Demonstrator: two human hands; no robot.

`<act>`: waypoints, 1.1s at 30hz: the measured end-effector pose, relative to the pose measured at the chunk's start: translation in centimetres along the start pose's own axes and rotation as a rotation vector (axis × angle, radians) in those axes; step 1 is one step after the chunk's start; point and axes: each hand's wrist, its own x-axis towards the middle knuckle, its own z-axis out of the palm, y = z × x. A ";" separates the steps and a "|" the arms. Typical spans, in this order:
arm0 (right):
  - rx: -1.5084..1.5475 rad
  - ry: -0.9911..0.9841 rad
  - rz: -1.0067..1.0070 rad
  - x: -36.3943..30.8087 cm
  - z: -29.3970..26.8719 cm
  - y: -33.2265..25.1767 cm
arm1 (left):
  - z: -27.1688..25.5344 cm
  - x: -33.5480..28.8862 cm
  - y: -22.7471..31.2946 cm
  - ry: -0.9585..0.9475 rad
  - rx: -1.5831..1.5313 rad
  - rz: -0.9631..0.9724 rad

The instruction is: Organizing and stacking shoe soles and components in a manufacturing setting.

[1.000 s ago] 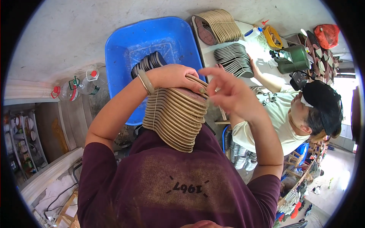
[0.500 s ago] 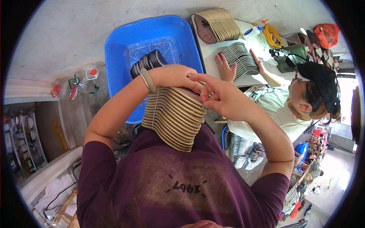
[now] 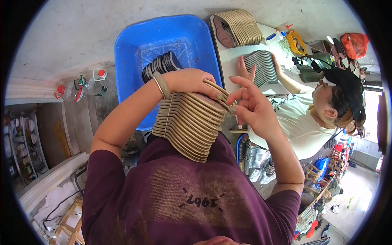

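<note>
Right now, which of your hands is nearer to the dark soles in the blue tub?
Left. The left hand is just below and right of the dark soles in view; the right hand is farther right, past the blue tub.

At the upper right we have a white table (image 3: 230, 56) bearing a tan stack (image 3: 243, 29), a grey stack (image 3: 263, 67) and a bottle (image 3: 274, 38). At upper centre, our blue tub (image 3: 132, 47) holds dark soles (image 3: 161, 65).

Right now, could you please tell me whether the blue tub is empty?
Not empty: some dark soles lie inside the tub.
</note>
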 end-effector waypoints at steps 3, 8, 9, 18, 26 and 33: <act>-0.012 -0.117 0.108 1.0 -0.2 -0.7 | -0.2 0.3 0.2 -0.010 0.039 0.003; -0.164 -0.200 0.226 1.8 0.0 -1.7 | -0.1 1.1 0.3 -0.040 0.052 -0.006; -0.058 -0.229 0.257 2.0 -0.1 -1.4 | -0.2 1.2 0.5 -0.051 0.076 -0.010; -0.130 -0.097 0.155 2.3 -1.8 -3.5 | -0.4 0.3 -0.2 -0.044 0.003 -0.034; -0.407 -0.249 0.167 2.7 -1.2 -0.5 | -0.3 0.3 0.3 -0.021 0.055 -0.024; -0.067 -0.360 0.319 3.2 -1.5 0.0 | 0.1 0.4 0.4 -0.075 0.065 0.015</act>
